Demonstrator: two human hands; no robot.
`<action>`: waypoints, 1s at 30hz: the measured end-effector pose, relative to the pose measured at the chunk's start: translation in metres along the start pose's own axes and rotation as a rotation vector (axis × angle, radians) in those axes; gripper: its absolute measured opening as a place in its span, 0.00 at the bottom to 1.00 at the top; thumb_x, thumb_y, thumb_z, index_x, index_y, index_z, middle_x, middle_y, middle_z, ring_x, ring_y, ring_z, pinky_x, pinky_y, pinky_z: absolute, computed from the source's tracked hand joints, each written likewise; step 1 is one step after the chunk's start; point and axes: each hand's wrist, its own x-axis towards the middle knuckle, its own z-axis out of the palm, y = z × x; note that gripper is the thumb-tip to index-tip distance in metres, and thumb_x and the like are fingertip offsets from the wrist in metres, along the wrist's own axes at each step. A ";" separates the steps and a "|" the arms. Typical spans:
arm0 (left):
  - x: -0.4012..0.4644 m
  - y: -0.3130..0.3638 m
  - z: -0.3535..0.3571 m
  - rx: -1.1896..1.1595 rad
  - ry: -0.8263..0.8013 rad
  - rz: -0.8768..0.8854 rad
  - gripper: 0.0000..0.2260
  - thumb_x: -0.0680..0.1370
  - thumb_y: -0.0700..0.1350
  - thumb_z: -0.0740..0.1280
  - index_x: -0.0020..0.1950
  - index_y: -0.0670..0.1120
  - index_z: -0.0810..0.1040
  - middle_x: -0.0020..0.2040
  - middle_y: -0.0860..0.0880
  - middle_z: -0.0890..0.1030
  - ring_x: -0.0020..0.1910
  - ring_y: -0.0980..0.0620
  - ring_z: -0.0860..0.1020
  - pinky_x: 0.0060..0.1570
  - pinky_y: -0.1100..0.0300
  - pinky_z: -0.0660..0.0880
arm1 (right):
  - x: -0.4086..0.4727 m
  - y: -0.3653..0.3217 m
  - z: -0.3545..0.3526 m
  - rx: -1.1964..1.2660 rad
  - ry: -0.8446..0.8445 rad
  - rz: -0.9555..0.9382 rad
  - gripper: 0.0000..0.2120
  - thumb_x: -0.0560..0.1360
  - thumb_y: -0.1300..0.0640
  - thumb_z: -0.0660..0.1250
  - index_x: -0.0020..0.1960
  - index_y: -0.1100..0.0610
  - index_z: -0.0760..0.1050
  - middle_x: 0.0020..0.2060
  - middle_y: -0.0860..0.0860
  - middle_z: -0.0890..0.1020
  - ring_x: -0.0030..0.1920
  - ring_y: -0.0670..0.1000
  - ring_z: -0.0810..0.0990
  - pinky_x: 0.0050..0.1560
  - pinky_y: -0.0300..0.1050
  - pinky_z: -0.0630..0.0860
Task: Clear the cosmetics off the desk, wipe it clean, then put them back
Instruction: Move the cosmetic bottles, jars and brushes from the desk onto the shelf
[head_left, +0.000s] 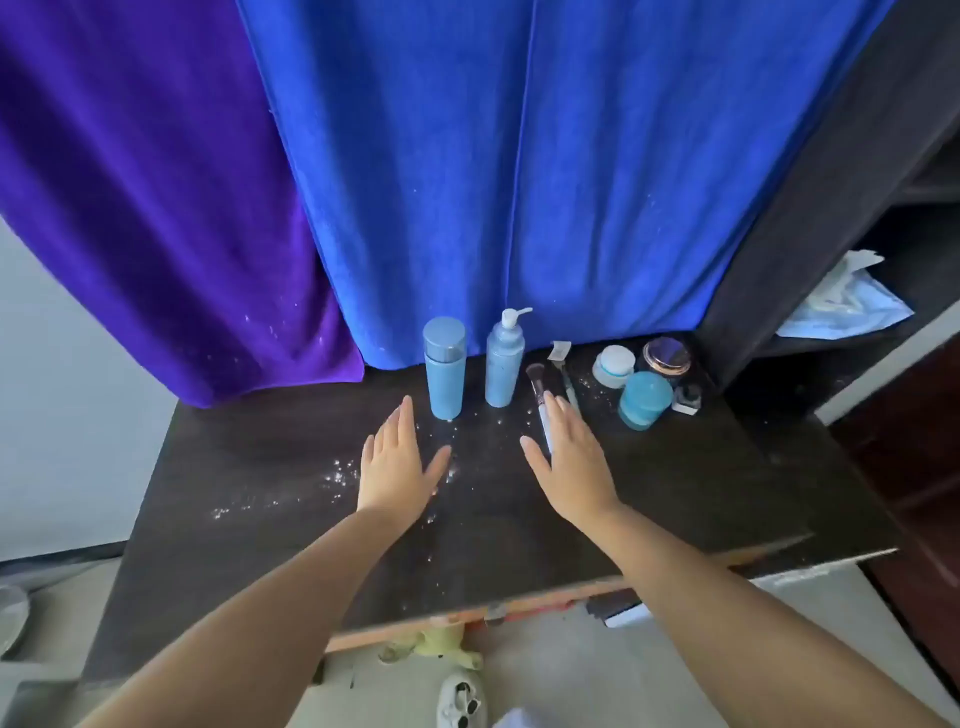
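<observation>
On the dark desk (675, 483) stand a blue bottle with a silver cap (445, 369) and a blue pump bottle (504, 361). Right of them lie a makeup brush (538, 387) and a second thin brush (565, 371). Further right are a white-lidded jar (615, 365), a round compact (666, 356), a teal jar (644, 400) and a small black-and-white item (688, 400). My left hand (399, 457) is flat with straight fingers, just in front of the capped bottle. My right hand (574, 457) is flat too, covering the brush handle's lower end. White powder specks (337, 475) dust the desk.
Blue cloth (519, 182) and purple cloth (145, 197) hang behind the desk. A dark shelf unit at right holds a tissue pack (841, 306). Below the desk's front edge are a yellow-green object (439, 647), a white shoe (462, 701) and pale floor.
</observation>
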 end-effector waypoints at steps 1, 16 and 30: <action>0.014 0.000 0.002 -0.105 -0.017 -0.075 0.35 0.76 0.54 0.63 0.75 0.43 0.48 0.74 0.45 0.59 0.72 0.47 0.59 0.70 0.51 0.56 | 0.015 -0.001 0.005 0.109 0.016 0.056 0.30 0.78 0.49 0.60 0.74 0.59 0.53 0.73 0.57 0.62 0.72 0.55 0.61 0.71 0.49 0.59; 0.101 0.010 0.026 -0.589 -0.063 -0.199 0.16 0.72 0.46 0.71 0.53 0.52 0.66 0.51 0.53 0.76 0.50 0.52 0.76 0.51 0.58 0.72 | 0.110 -0.014 0.044 0.576 0.057 0.300 0.23 0.70 0.54 0.72 0.61 0.58 0.68 0.54 0.56 0.78 0.55 0.56 0.76 0.54 0.47 0.73; 0.100 0.158 0.020 -0.572 -0.136 0.154 0.17 0.71 0.49 0.71 0.55 0.48 0.69 0.49 0.51 0.79 0.46 0.51 0.76 0.49 0.55 0.74 | 0.062 0.067 -0.107 0.636 0.336 0.342 0.19 0.70 0.56 0.72 0.57 0.52 0.67 0.48 0.50 0.78 0.50 0.50 0.78 0.51 0.42 0.73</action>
